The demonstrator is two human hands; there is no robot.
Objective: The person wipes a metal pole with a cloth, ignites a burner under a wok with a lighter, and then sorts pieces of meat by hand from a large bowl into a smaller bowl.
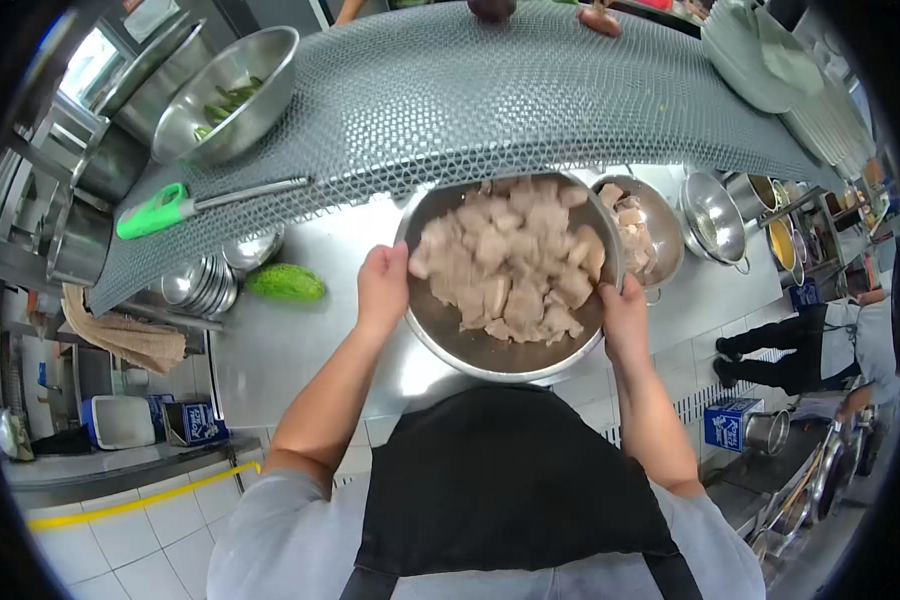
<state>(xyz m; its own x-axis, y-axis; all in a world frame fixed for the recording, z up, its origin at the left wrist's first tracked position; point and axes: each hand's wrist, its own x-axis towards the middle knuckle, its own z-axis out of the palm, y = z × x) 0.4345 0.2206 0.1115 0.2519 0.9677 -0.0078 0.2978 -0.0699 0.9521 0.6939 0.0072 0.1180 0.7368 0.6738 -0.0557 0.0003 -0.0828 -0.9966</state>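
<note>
I hold a steel bowl with both hands, just above the steel counter and in front of my black apron. Pale cut meat pieces fill it in a heap. My left hand grips the bowl's left rim, thumb on the edge. My right hand grips the right rim. A second steel bowl with similar pale pieces sits right behind, partly hidden by the one I hold.
A shelf with grey mesh matting spans above the counter, bearing a green-handled tool and a bowl of greens. A green vegetable and stacked bowls lie left. Pots stand right; another person crouches there.
</note>
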